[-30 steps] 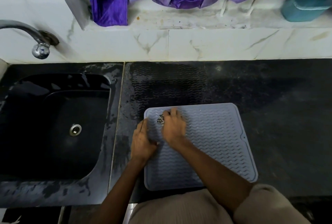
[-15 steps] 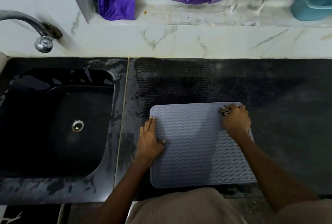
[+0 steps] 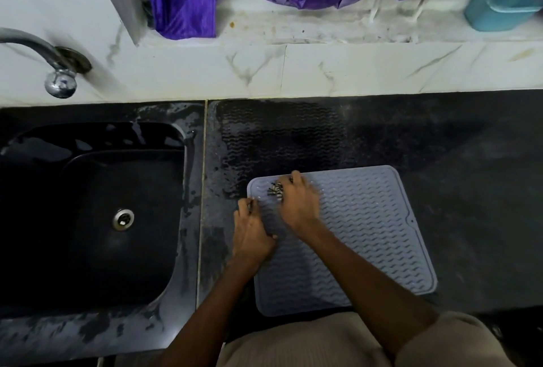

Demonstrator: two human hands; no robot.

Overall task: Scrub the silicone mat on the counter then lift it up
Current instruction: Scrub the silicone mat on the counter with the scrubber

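A grey-blue silicone mat (image 3: 364, 237) with a wavy ribbed surface lies flat on the black counter (image 3: 455, 161), near its front edge. My right hand (image 3: 298, 205) presses a small steel scrubber (image 3: 275, 190) onto the mat's far left corner. My left hand (image 3: 252, 231) lies flat, fingers together, on the mat's left edge and holds it down. Both forearms cross the mat's near left part and hide it.
A black sink (image 3: 88, 205) with a metal drain (image 3: 123, 219) sits left of the counter, under a chrome tap (image 3: 58, 78). A wet wavy imprint (image 3: 279, 137) marks the counter behind the mat. Purple cloth (image 3: 188, 5) and a teal container (image 3: 499, 11) rest on the ledge.
My right hand has swept the scrubber from the mat's far right corner back to its far left corner. My left hand stays on the left edge.
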